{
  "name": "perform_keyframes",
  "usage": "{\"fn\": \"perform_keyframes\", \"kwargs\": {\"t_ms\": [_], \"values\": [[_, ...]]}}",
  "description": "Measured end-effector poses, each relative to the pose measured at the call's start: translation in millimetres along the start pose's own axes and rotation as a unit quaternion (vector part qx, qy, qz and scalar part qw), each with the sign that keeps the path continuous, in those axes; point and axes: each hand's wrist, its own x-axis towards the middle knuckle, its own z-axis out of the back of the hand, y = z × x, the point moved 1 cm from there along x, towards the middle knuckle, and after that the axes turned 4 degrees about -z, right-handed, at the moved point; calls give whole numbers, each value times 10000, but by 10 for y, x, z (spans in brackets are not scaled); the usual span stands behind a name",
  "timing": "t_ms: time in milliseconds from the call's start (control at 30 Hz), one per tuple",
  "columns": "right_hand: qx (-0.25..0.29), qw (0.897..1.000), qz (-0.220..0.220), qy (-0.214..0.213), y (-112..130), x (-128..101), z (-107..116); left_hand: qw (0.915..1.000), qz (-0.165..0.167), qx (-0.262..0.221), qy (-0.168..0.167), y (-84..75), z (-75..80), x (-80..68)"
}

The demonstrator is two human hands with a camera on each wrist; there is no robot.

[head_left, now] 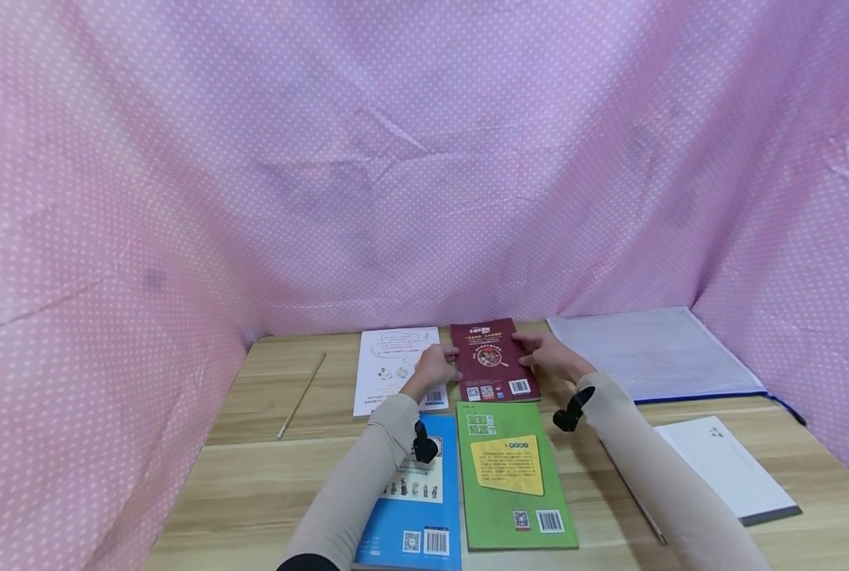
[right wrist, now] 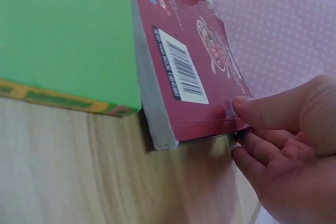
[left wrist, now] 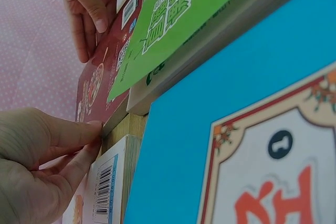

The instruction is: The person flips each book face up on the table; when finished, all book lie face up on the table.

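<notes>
A maroon book [head_left: 492,369] lies at the back of the table with its barcode side up. My right hand [head_left: 555,357] holds its right edge; in the right wrist view the thumb [right wrist: 252,109] presses on the cover while the fingers curl under the edge. On the opposite side, my left hand [head_left: 435,369] pinches the left edge between thumb and fingertips [left wrist: 92,129]. Beneath that hand lies a white book [head_left: 389,388]. A green book [head_left: 496,515] sits directly in front of the maroon one, and a blue book [head_left: 432,523] is partly covered by the left forearm.
To the left a thin wooden stick [head_left: 301,396] rests on the table [head_left: 239,484]. A white mesh pouch with a blue edge [head_left: 653,353] lies at the back right, and a white notepad [head_left: 724,468] in front of it. Pink dotted cloth [head_left: 424,198] hangs around the table.
</notes>
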Motion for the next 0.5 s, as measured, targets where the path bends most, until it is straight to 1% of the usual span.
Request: {"fn": "perform_keyframes", "kwargs": {"t_ms": [167,367,500], "values": [[-34,10000,26,-69,1,6,31,10000,20,23,-10,1,3,-3],[155,9997,-131,-167,-10,34,79,10000,8,-7,0,4,-2,4],[253,9995,-81,-190,5,30,119,10000,18,-22,15,-4,0,3]]}}
